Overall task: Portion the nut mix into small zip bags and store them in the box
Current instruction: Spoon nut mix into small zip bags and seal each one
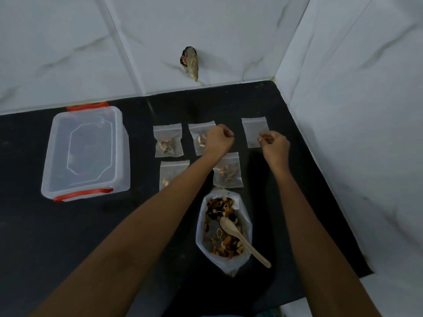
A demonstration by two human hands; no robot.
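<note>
An open bag of nut mix [223, 234] lies near me on the black counter [68, 236], with a wooden spoon [240, 236] resting in it. Several small zip bags hold nuts: two in the far row [168, 140] [197, 138] and two nearer [170, 175] [229, 171]. An empty zip bag [253, 129] lies flat at the far right. My left hand [218, 138] is curled in a fist over the second far bag and holds nothing visible. My right hand [274, 145] has its fingertips pinched together over the empty bag's lower right part; whether they grip it is unclear.
A clear plastic box [85, 152] with a lid on and orange clasps stands at the left of the counter. White marble-look tiled walls close the back and right sides. A rough hole with debris [191, 62] shows in the back wall.
</note>
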